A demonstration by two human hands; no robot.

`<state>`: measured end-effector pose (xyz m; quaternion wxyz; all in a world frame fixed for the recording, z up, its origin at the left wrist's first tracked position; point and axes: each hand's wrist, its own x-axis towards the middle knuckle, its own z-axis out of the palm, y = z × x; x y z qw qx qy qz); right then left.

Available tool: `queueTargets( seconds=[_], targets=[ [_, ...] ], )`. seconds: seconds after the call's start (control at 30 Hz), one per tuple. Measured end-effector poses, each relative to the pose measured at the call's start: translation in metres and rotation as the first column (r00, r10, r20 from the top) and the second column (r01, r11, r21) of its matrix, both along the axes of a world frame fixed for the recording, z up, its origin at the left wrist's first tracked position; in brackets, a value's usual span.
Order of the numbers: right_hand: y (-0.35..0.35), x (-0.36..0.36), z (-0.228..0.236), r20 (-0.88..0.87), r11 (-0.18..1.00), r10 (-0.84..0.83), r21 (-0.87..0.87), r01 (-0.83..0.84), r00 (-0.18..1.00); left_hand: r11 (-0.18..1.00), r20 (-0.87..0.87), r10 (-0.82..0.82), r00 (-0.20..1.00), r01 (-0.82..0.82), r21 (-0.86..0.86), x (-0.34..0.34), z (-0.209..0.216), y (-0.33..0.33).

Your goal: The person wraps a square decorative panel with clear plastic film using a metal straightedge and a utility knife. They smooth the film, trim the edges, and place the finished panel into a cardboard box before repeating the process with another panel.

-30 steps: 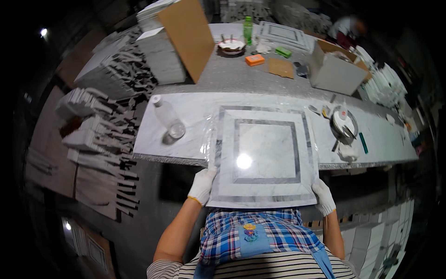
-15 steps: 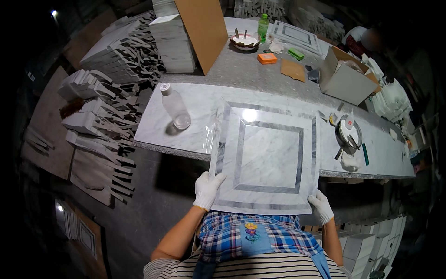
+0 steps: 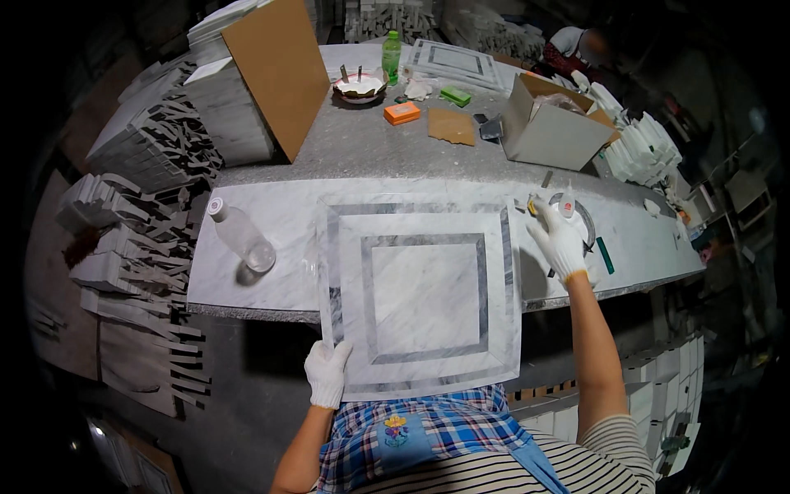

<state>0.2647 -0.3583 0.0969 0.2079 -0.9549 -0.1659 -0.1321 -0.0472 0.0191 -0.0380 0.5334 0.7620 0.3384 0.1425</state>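
A square white marble panel [image 3: 424,300] with grey inlaid frames lies partly on the marble-topped table [image 3: 288,280] and juts past its front edge toward my apron. My left hand [image 3: 327,375], in a white knit glove, is closed on the panel's lower left edge. Beyond the panel's right edge, my gloved right hand [image 3: 561,239] reaches over the table with fingers stretched out. Its fingertips touch or nearly touch a small yellow tool [image 3: 533,207]; exact contact is unclear. Just beside are a white squeeze bottle [image 3: 567,204] and a round dish [image 3: 586,222], partly covered by the hand.
A clear bottle [image 3: 247,237] stands at left, and a green scraper-like strip [image 3: 606,255] lies right. Behind are an orange box [image 3: 401,114], a cardboard box [image 3: 550,128], a green bottle [image 3: 391,58] and a brown board [image 3: 276,74]. Another person [image 3: 568,53] is far right.
My right hand has let go of the panel's right edge and moved forward to the small tools. My left hand still grips the panel. The view has shifted to the right.
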Motion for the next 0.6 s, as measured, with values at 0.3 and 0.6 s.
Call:
queueTargets(
  seconds=[0.3,0.6],
  targets=[
    [0.133,0.056,0.031,-0.167,0.925,0.325,-0.149,-0.349,0.931,0.998,-0.126,0.003,0.992,-0.01,-0.055,-0.002,0.019,0.002],
    [0.359,-0.002,0.026,-0.169,0.529,0.777,-0.347,-0.774,0.607,1.0,-0.167,-0.012,0.986,0.007,-0.03,-0.008,0.011,0.004]
  ],
)
